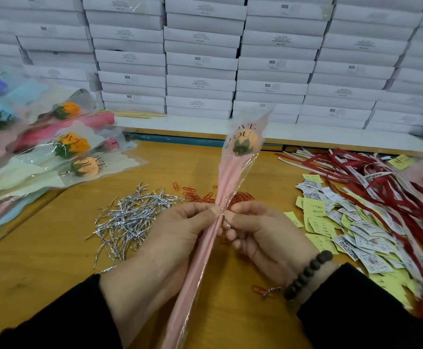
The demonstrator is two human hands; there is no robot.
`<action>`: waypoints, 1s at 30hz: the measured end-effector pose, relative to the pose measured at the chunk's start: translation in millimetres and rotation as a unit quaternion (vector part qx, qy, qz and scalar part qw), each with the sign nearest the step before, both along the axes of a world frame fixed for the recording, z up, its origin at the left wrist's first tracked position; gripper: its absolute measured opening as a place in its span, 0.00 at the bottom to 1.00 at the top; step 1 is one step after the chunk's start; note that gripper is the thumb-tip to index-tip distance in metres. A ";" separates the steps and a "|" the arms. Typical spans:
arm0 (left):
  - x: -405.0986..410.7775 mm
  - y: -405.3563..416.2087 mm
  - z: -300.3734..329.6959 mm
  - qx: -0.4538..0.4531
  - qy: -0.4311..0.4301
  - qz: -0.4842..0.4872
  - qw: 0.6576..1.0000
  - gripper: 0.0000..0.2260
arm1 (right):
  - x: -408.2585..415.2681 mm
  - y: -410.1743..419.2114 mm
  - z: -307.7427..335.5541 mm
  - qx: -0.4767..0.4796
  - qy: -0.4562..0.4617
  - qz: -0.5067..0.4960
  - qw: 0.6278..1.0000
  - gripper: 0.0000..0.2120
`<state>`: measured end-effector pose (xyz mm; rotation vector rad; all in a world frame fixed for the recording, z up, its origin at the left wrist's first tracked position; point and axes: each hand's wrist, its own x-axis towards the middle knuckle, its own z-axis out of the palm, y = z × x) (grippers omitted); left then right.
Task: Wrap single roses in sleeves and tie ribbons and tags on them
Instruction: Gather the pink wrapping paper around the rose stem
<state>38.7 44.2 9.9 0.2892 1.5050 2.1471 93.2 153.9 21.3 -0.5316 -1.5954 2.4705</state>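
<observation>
Rose point(242, 144): I see it peach, inside a pink-and-clear sleeve point(226, 180), held upright above the worktop point(41, 248) centre.
Left grip point(170, 238): my left hand is closed round the sleeve's gathered neck.
Right grip point(258, 235): fingertips pinch a silver twist tie point(222, 215) at that neck, touching the left thumb.
Ties point(129, 217): loose silver heap left of the sleeve.
Clips point(200, 192): red, behind the sleeve.
Tags point(351, 235): yellow and white, right of the sleeve.
Ribbons point(381, 182): red and white, beyond the tags.
Wrapped roses point(61, 152): piled far left.
Boxes point(205, 59): white stacks behind.
</observation>
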 end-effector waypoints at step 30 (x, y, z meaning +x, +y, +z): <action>4.5 -2.6 2.6 0.016 0.040 -0.048 0.998 0.04 | 0.2 -3.0 -6.6 0.025 -0.039 0.065 0.997 0.12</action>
